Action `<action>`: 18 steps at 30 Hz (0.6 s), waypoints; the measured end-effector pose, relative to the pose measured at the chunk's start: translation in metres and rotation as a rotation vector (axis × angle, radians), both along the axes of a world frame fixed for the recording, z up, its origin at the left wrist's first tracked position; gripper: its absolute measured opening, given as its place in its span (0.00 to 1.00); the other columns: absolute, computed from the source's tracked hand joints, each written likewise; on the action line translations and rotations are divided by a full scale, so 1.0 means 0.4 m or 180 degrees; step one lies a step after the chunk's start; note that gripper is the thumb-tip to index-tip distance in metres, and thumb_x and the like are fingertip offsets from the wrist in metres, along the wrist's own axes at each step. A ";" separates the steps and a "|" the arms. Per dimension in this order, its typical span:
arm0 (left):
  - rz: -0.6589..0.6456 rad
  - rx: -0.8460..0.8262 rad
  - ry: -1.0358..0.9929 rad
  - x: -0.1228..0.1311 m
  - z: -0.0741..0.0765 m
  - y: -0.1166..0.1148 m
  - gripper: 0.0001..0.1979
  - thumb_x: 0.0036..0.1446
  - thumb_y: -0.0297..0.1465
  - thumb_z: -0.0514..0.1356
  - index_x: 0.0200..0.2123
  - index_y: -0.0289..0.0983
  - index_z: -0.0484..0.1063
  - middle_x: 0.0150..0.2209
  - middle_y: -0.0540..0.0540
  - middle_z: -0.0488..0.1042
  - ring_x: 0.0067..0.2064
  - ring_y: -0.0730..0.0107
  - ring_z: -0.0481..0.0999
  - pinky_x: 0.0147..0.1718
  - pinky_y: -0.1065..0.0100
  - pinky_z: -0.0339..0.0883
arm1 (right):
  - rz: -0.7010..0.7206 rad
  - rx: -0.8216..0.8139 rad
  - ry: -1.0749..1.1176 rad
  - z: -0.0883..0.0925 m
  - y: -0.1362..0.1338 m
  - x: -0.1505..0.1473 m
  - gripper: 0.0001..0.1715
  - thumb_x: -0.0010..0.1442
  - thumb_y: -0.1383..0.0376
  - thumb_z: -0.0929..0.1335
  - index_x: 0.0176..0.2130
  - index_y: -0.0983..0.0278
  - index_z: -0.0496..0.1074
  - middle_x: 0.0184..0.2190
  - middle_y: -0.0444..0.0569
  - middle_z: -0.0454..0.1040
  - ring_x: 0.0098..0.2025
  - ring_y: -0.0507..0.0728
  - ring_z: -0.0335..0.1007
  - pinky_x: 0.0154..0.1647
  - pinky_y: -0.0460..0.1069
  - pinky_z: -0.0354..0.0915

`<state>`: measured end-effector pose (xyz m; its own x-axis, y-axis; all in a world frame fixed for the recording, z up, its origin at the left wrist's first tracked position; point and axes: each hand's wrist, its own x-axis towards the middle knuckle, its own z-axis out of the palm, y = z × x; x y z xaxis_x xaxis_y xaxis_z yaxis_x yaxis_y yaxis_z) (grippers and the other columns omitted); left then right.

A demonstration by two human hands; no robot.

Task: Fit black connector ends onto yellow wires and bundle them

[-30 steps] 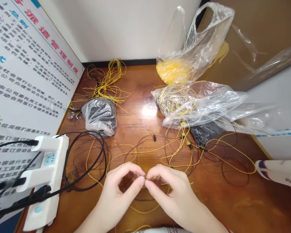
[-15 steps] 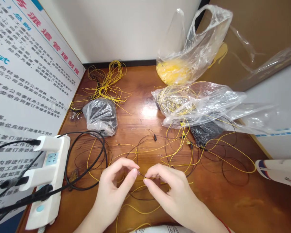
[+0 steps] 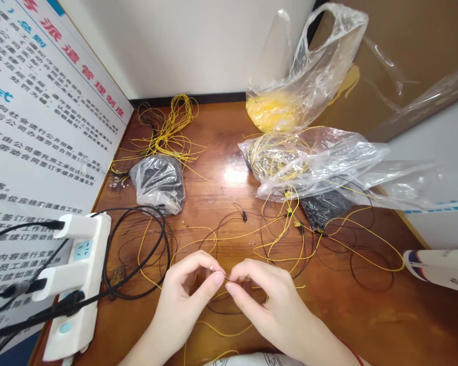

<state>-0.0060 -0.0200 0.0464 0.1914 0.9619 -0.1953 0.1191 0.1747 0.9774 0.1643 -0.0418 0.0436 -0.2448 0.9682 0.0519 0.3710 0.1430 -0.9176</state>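
The left hand (image 3: 187, 301) has moved closer to the right hand (image 3: 266, 302) — both pinch thin wire (image 3: 227, 279) towards the counter's (image 3: 366, 325) near edge, seemingly twisting it; next calls for steady grip.

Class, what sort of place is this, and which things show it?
Probably an office corner used as a workspace: a wooden tabletop strewn with thin yellow wires, a power strip with plugs in it, and a printed board alongside.
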 end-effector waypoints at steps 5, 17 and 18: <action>0.0501 -0.0211 -0.0344 -0.019 -0.008 0.002 0.09 0.56 0.35 0.66 0.27 0.37 0.77 0.27 0.47 0.77 0.30 0.71 0.75 0.30 0.74 0.70 | 0.0059 -0.0079 0.0015 0.005 -0.003 -0.001 0.08 0.62 0.70 0.64 0.31 0.63 0.68 0.24 0.41 0.71 0.25 0.48 0.65 0.27 0.42 0.63; 0.2503 -0.1608 -0.2138 -0.016 -0.011 0.058 0.06 0.55 0.27 0.65 0.29 0.34 0.71 0.26 0.52 0.68 0.24 0.79 0.69 0.21 0.80 0.65 | -0.0053 -0.1596 0.2021 0.037 0.037 0.100 0.22 0.59 0.50 0.69 0.27 0.60 0.59 0.14 0.34 0.52 0.14 0.45 0.43 0.14 0.42 0.47; 0.2613 -0.1741 -0.2216 -0.016 -0.010 0.063 0.06 0.59 0.24 0.61 0.29 0.34 0.70 0.25 0.53 0.66 0.23 0.80 0.68 0.19 0.80 0.64 | -0.0252 -0.1583 0.2347 0.044 0.044 0.120 0.23 0.58 0.49 0.70 0.27 0.59 0.58 0.14 0.32 0.46 0.14 0.45 0.36 0.13 0.43 0.43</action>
<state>-0.0122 0.0053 0.0424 -0.2118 0.6685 -0.7129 -0.7444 0.3622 0.5609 0.2124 -0.0242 0.0611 -0.2466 0.9334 -0.2608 -0.3460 -0.3362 -0.8759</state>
